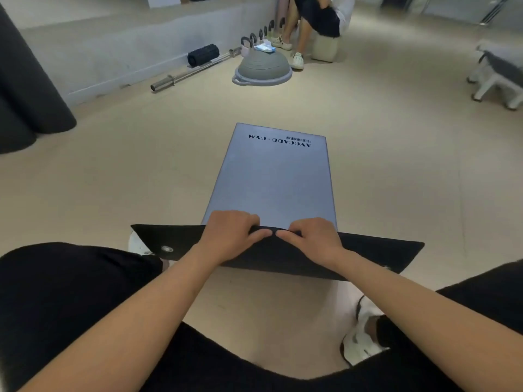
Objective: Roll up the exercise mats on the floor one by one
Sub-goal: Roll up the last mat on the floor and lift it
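Knees [62,295] bent | left hand [229,236], right hand [314,242]: fingers clamped on mat [271,179] edge, 6 o'clock | centred, likely for tight roll-start

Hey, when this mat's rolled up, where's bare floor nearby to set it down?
Bare floor lies left of the mat, up to the dark rolls, and right of it, up to the white-legged bench. A strip beyond its far end is open before the balance dome. The far wall is crowded: barbell, foam roller, kettlebells, a seated person.

Grey-blue mat [271,179] with dark lettering and a black underside, on a beige floor [127,179], near a grey dome [263,66].
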A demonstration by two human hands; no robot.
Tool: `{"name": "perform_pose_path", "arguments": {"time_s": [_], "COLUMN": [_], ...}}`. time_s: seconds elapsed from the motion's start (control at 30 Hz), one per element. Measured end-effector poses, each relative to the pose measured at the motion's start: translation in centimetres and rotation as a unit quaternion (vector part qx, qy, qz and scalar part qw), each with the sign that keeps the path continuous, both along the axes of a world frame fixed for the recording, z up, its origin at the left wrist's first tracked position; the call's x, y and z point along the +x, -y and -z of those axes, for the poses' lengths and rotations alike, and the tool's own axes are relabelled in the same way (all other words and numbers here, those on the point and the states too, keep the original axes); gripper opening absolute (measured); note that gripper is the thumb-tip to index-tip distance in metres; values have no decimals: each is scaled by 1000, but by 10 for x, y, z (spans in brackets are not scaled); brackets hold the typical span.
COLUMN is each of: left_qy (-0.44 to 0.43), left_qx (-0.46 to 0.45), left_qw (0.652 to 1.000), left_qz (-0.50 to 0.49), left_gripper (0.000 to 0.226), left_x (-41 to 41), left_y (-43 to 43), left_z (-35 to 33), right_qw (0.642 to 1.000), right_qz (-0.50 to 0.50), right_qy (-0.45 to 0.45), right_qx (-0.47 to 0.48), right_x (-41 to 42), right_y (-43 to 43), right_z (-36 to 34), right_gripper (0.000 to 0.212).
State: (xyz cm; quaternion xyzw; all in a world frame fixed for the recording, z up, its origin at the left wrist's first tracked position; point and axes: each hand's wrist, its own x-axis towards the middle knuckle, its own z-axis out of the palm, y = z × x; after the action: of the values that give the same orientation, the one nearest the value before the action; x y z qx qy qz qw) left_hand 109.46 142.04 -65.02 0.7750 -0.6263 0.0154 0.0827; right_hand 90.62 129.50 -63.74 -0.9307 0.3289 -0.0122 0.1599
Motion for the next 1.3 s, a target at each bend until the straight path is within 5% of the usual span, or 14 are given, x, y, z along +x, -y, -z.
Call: {"name": "perform_pose_path", "arguments": {"time_s": [0.17,0.3,0.43,0.67,0.83,0.93,1.03,1.17,1.3], "left_qy": [-23,-44,-106,-121,-78,-24,26,34,69], "left_qx": [68,112,187,238,255,154,129,261,318], "left_qw": [997,991,973,961,963,988,989,963,942], "left_qz": [-11,-52,-86,-71,-48,11,75,65,88], "left_gripper": [57,59,61,59,54,41,60,116,137], "left_x": [-4,-7,5,20,13,6,-4,-13,-6], "left_y": [15,31,44,104,118,107,86,75,71], "left_z": [24,55,82,102,129,144,159,184,204], "right_qw": [999,999,997,984,980,981,977,969,959], "right_qz": [20,20,-24,-58,-57,-46,-27,-35,-74], "right_qy": [-20,49,29,-161,-188,-188,-190,-196,-214], "right_qx": [38,13,-64,-46,-11,27,89,148,171], "right_x": [-2,-18,-49,-50,-61,-70,-73,-65,-59], "right_y": [5,23,35,59,76,77,87,96,89], "right_z": [21,62,105,149,188,210,225,238,252], "right_gripper": [43,25,50,135,136,129,128,123,119]}}
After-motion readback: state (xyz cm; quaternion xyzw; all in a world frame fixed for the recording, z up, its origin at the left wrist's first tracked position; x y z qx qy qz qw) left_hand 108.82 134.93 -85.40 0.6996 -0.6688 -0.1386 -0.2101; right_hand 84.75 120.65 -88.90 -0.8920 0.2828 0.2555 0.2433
